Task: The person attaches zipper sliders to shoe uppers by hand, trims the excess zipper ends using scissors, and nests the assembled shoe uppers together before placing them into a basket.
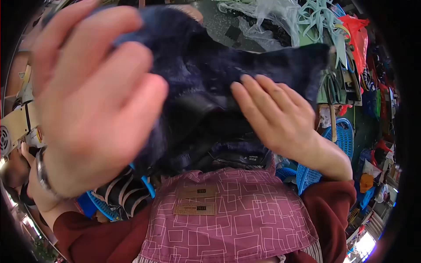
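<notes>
A dark navy, furry-looking piece of fabric (pixel 210 83) spreads across the middle, above the lap. On its right part lies my right hand (pixel 278 116), fingers stretched out flat and close together. My left hand (pixel 98 92) is raised close to the camera at the left, blurred, its fingers bent; whether its fingertips hold any fabric is hidden. A small label with print (pixel 252 158) shows near the fabric's lower edge. Below it is a pink apron (pixel 232 215) with a square pattern and two tan patches.
Blue plastic baskets (pixel 344 136) stand at the right, and another holding striped dark pieces (pixel 125 193) is at the lower left. Pale green strips (pixel 318 19), clear plastic (pixel 276 13) and a red bag (pixel 357 37) lie at the upper right. Another person (pixel 15 173) is at the far left.
</notes>
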A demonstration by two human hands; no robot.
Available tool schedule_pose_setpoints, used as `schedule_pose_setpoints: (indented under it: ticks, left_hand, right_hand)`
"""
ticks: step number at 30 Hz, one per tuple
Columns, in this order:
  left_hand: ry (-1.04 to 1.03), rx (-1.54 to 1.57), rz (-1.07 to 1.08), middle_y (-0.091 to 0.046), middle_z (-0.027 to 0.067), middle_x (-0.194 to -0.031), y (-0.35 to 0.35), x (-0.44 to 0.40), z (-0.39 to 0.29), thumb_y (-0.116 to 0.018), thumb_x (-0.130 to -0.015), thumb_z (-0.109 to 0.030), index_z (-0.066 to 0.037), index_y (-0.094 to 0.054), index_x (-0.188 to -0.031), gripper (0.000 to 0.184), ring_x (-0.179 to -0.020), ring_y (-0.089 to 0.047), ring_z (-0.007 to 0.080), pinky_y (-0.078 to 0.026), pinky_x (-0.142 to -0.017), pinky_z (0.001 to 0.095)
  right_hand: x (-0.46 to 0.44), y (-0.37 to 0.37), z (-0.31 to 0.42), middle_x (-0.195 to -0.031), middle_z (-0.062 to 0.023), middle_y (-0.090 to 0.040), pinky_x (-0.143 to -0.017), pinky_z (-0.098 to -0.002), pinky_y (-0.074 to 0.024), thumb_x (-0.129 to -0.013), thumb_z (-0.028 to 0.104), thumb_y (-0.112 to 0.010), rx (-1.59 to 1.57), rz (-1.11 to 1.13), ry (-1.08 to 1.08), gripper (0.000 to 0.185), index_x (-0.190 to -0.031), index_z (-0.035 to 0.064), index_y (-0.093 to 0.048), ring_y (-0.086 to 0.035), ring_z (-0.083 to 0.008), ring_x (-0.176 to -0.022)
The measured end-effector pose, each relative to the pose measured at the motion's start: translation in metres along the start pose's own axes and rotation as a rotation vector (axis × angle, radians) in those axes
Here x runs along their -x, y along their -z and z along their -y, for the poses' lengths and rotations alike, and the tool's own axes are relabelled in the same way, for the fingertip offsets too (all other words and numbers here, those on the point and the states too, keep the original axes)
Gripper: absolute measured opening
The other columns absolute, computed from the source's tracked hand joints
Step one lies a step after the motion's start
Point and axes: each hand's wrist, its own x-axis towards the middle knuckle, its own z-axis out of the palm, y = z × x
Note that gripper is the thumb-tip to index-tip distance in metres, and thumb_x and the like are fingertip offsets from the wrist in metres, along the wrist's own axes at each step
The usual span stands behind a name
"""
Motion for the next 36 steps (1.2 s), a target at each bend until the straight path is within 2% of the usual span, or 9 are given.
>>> schedule_pose_setpoints:
  ticks: [4, 5, 8, 10, 13, 18, 27, 32, 36]
  left_hand:
    - [-0.451, 0.538, -0.323, -0.052, 0.0105, -0.078, -0.105, -0.017, -0.004, -0.052, -0.044, -0.008, -0.001, -0.048, -0.055, 0.013, -0.09, -0.053, 0.0297, -0.043, -0.085, 0.0452]
    - [-0.447, 0.667, -0.345, -0.052, 0.0113, -0.08, -0.125, -0.017, -0.007, -0.054, -0.046, -0.008, -0.001, -0.048, -0.055, 0.013, -0.09, -0.053, 0.0305, -0.043, -0.085, 0.0454]
    - [-0.339, 0.898, -0.451, -0.052, 0.0141, -0.089, -0.166, -0.012, -0.022, -0.06, -0.055, -0.008, -0.003, -0.049, -0.059, 0.013, -0.093, -0.052, 0.033, -0.044, -0.084, 0.0458]
    - [-0.31, 0.993, -0.392, -0.051, 0.0158, -0.098, -0.179, -0.013, -0.034, -0.06, -0.063, -0.006, -0.003, -0.052, -0.067, 0.01, -0.097, -0.05, 0.0351, -0.043, -0.084, 0.0466]
    - [-0.034, 0.921, -0.412, -0.042, 0.0155, -0.12, -0.184, -0.022, -0.044, -0.067, -0.065, -0.01, -0.006, -0.049, -0.102, 0.042, -0.114, -0.04, 0.0345, -0.034, -0.094, 0.0443]
    - [0.261, 0.987, -0.162, -0.044, 0.0123, -0.119, -0.182, -0.031, -0.041, -0.073, -0.061, -0.015, -0.006, -0.047, -0.111, 0.057, -0.113, -0.041, 0.0299, -0.033, -0.094, 0.0427]
    - [0.288, 1.015, -0.495, -0.052, 0.0056, -0.084, -0.184, -0.018, -0.037, -0.071, -0.062, -0.011, -0.007, -0.053, -0.064, 0.018, -0.088, -0.052, 0.0263, -0.037, -0.079, 0.0366]
    - [0.297, 0.838, -0.41, -0.052, 0.0026, -0.074, -0.192, -0.022, -0.045, -0.071, -0.062, -0.017, -0.008, -0.053, -0.059, 0.02, -0.088, -0.052, 0.0243, -0.034, -0.083, 0.0405]
    - [0.359, 0.901, -0.272, -0.053, 0.0022, -0.076, -0.188, -0.028, -0.044, -0.071, -0.062, -0.017, -0.008, -0.057, -0.063, 0.017, -0.094, -0.05, 0.0225, -0.033, -0.087, 0.0438]
  right_hand:
    - [0.011, -0.061, 0.023, -0.092, -0.0114, -0.058, -0.064, -0.0278, -0.047, -0.068, 0.016, -0.056, -0.387, 0.474, -0.141, 0.037, -0.101, -0.0011, -0.056, -0.058, -0.0215, -0.082]
    - [0.016, -0.068, 0.02, -0.096, -0.0115, -0.059, -0.067, -0.0268, -0.0477, -0.074, 0.016, -0.057, -0.565, 0.297, -0.2, 0.037, -0.105, -0.0026, -0.053, -0.059, -0.0188, -0.085]
    - [0.015, -0.065, -0.007, -0.105, -0.0111, -0.056, -0.073, -0.0281, -0.0486, -0.087, 0.017, -0.049, -1.765, 0.199, -1.198, 0.039, -0.119, -0.0036, -0.042, -0.057, -0.0173, -0.089]
    - [0.018, -0.076, -0.012, -0.105, -0.0099, -0.054, -0.071, -0.0268, -0.0488, -0.088, 0.016, -0.047, -1.988, 0.07, -1.424, 0.04, -0.123, -0.0025, -0.039, -0.057, -0.0163, -0.087]
    - [0.011, -0.086, -0.004, -0.092, -0.0039, -0.057, -0.062, -0.0206, -0.0457, -0.085, 0.01, -0.052, -1.809, 0.024, -1.198, 0.035, -0.119, 0.0005, -0.045, -0.055, -0.008, -0.078]
    - [0.015, -0.087, -0.001, -0.084, -0.0024, -0.058, -0.06, -0.0199, -0.0456, -0.084, 0.007, -0.053, -1.574, 0.053, -1.126, 0.021, -0.103, -0.0011, -0.054, -0.054, -0.0058, -0.073]
    - [0.005, -0.081, -0.002, -0.07, -0.0041, -0.06, -0.051, -0.0205, -0.0467, -0.081, 0.007, -0.056, -1.584, 0.107, -1.406, 0.016, -0.093, -0.0028, -0.057, -0.057, -0.0076, -0.059]
    - [0.016, -0.087, -0.002, -0.061, -0.009, -0.058, -0.048, -0.0246, -0.0442, -0.071, 0.003, -0.061, -0.835, -0.127, -0.964, 0.01, -0.081, -0.0012, -0.061, -0.057, -0.0139, -0.05]
    - [0.032, -0.072, -0.013, -0.061, -0.01, -0.058, -0.048, -0.0257, -0.0441, -0.068, 0.001, -0.063, -0.751, -0.044, -0.825, 0.01, -0.078, 0.0005, -0.062, -0.057, -0.0177, -0.051]
